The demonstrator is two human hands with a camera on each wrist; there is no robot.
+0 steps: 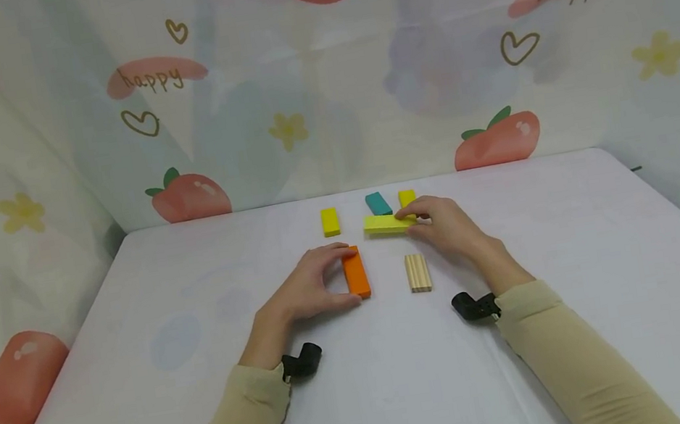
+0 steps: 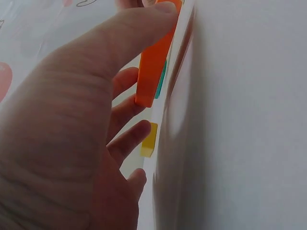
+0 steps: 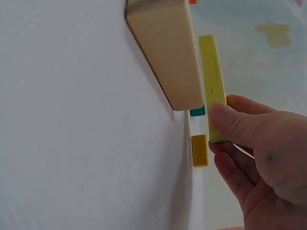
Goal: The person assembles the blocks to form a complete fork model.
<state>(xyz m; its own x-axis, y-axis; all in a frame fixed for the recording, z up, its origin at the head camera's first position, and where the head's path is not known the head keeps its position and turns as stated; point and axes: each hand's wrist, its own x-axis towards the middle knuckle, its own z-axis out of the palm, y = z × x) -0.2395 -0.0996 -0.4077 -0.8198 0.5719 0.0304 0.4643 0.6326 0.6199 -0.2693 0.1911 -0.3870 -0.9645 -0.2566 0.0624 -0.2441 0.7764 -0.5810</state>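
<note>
My left hand (image 1: 311, 284) grips an orange block (image 1: 356, 273) lengthwise, thumb on its near end and a fingertip at its far end. In the left wrist view the thumb covers the top of that orange block (image 2: 154, 67). Farther back, my right hand (image 1: 447, 223) pinches a long yellow block (image 1: 384, 224) by its right end between thumb and fingers. The right wrist view shows this yellow block (image 3: 212, 79) with its other end sticking out free. Between the hands, on the near side, lies a natural wood piece (image 1: 418, 273) with lengthwise lines.
Behind the held blocks lie a short yellow block (image 1: 330, 221), a teal block (image 1: 378, 204) and another yellow block (image 1: 407, 198), partly hidden by the right hand. A white cloth covers the table (image 1: 146, 417). A printed curtain (image 1: 320, 76) stands at its back edge.
</note>
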